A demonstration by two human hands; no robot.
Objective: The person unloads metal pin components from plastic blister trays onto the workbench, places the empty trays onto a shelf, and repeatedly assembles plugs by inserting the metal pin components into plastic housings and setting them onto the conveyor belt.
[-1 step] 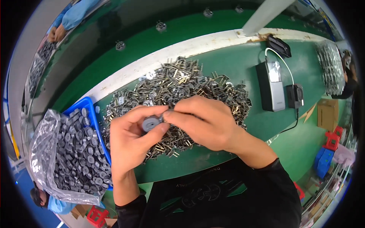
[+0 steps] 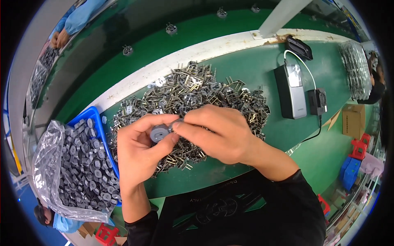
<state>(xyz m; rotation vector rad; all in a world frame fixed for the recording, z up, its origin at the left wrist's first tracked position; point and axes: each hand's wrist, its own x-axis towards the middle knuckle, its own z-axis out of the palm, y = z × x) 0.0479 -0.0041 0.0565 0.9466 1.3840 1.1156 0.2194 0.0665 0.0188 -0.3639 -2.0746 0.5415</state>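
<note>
Between the thumb and fingers of my left hand is a grey round plastic part, its slotted face turned up. My right hand is closed in a pinch against the right side of that part. A small greyish piece shows at the right fingertips, mostly covered, so its kind cannot be made out. Under and beyond both hands spreads a heap of small metal pin pieces. To the left, a blue bin lined with a clear plastic bag holds many similar grey round parts.
A grey and black box-shaped device with a white cable joins a black adapter on the green table. Past the white ledge, several small parts sit on a green belt. Another person's hands appear far left.
The view has shifted slightly. In my left hand the grey round part has moved a little left, and more of the small piece shows by the right fingertips.
</note>
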